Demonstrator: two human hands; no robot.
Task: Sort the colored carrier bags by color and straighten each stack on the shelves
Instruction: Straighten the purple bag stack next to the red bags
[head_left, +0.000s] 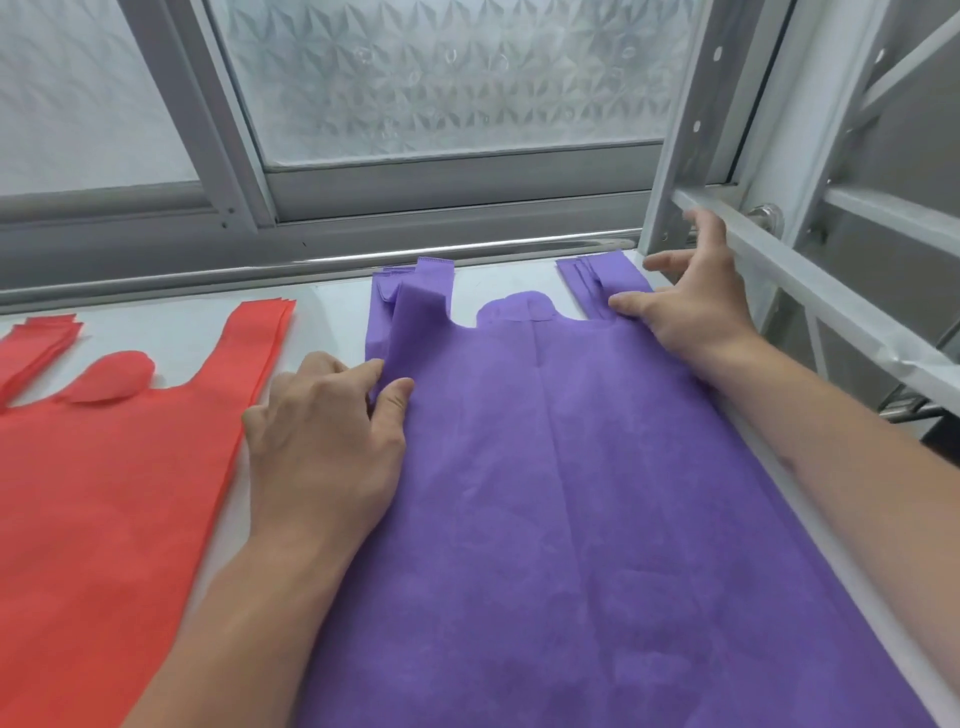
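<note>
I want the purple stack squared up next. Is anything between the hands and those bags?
Nothing visible: the left hand pinches the purple stack at its left edge, and the right hand presses on its right handle.

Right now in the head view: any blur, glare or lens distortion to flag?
Head view: strong wide-angle bending of the window frame and shelf upright; soft, even light through the frosted glass, faint shadows only; slight motion blur on the right hand; the purple bags and red bags read sharp.
</note>
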